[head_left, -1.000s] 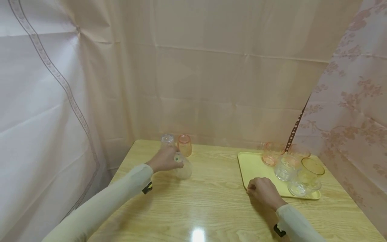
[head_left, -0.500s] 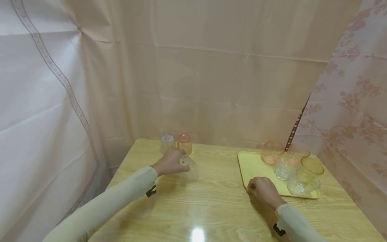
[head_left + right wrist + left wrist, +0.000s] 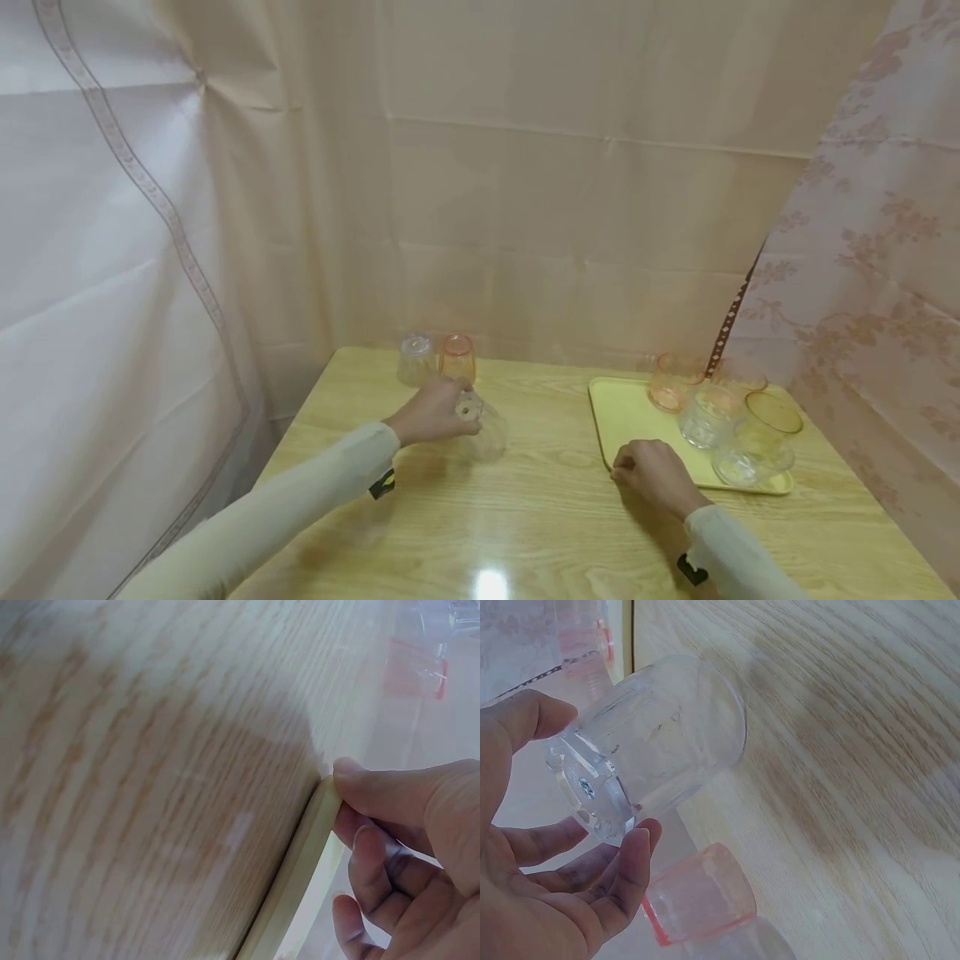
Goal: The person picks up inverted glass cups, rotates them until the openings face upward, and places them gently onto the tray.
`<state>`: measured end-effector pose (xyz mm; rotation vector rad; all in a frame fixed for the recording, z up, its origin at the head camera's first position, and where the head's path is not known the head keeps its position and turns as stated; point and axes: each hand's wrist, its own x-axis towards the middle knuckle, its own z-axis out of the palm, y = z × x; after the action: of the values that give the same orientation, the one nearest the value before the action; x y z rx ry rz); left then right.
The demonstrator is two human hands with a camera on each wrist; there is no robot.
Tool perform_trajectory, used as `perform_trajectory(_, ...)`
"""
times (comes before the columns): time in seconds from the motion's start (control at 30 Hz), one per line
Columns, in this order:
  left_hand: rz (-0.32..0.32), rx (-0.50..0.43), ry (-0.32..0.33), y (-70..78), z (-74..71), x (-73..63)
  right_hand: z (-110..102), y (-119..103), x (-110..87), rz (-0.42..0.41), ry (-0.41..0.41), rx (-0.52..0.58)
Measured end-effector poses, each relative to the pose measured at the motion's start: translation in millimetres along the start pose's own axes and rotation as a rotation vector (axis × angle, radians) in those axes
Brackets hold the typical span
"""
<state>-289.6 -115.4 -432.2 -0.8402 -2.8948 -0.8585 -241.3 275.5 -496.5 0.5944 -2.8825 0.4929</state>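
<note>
My left hand (image 3: 433, 411) holds a clear drinking glass (image 3: 491, 440) by its base end, left of the table's middle. The glass is tilted, its thick base in my fingers and its mouth pointing down and away to the right. In the left wrist view, my thumb and fingertips pinch the rim of that base, and the glass wall (image 3: 675, 742) shows the wood grain through it. My right hand (image 3: 654, 473) pinches the near left corner of a yellow tray (image 3: 621, 412). Thumb and forefinger meet on the tray's edge (image 3: 294, 876) in the right wrist view.
Behind my left hand stand a bluish clear tumbler (image 3: 417, 360) and an orange tumbler (image 3: 459, 354), both upside down. The tray carries several upright glasses, among them an orange glass (image 3: 666, 395), a clear glass (image 3: 701, 427) and a yellow-rimmed glass (image 3: 776, 412). Curtains (image 3: 487, 208) enclose the table.
My left hand has carried the clear glass to the right and slightly nearer, away from the two upturned tumblers. My right hand stays at the tray corner.
</note>
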Motion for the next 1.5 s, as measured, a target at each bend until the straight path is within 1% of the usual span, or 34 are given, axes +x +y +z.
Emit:
perform_trajectory(0.07,-0.004,-0.008,-0.001,2.0,1.4,0.1,0.4,1.3,0.3,0.008,-0.014,0.014)
perform_trajectory(0.17,-0.020,-0.046,-0.012,6.0,2.8,0.3,0.9,4.0,1.0,0.001,-0.030,0.035)
perform_trajectory(0.27,-0.050,-0.090,-0.023,10.4,4.1,0.3,0.9,5.6,2.5,-0.016,-0.039,0.044)
perform_trajectory(0.33,-0.063,-0.103,-0.023,12.5,5.6,0.4,0.7,6.0,3.3,-0.019,-0.044,0.043)
perform_trajectory(0.43,-0.054,-0.111,-0.017,14.2,9.0,1.6,-0.1,4.7,3.8,-0.007,-0.056,0.035)
perform_trajectory(0.53,-0.028,-0.115,-0.014,15.2,12.9,3.6,-1.7,2.0,3.4,0.026,-0.079,0.036)
perform_trajectory(0.67,-0.006,-0.161,-0.028,16.6,17.6,5.8,-4.1,-0.9,3.2,0.069,-0.101,0.064)
perform_trajectory(0.8,-0.015,-0.227,-0.047,19.0,20.6,5.4,-5.8,-3.0,5.0,0.070,-0.083,0.110)
perform_trajectory(0.93,-0.015,-0.277,-0.056,20.4,24.5,5.5,-6.8,-8.7,7.8,0.035,-0.063,0.142)
perform_trajectory(1.03,-0.013,-0.297,-0.055,21.0,28.3,6.5,-7.6,-15.1,9.5,-0.007,-0.074,0.180)
perform_trajectory(1.1,-0.017,-0.310,-0.053,21.9,30.8,7.3,-7.7,-18.9,10.4,-0.020,-0.091,0.222)
perform_trajectory(1.23,-0.040,-0.348,-0.051,24.9,34.6,8.3,-6.2,-23.4,12.1,-0.017,-0.131,0.295)
perform_trajectory(1.37,-0.061,-0.386,-0.056,28.9,36.1,7.0,-4.9,-27.5,12.9,0.006,-0.162,0.358)
perform_trajectory(1.5,-0.079,-0.419,-0.061,30.5,37.8,5.7,-5.0,-33.0,13.6,0.041,-0.165,0.417)
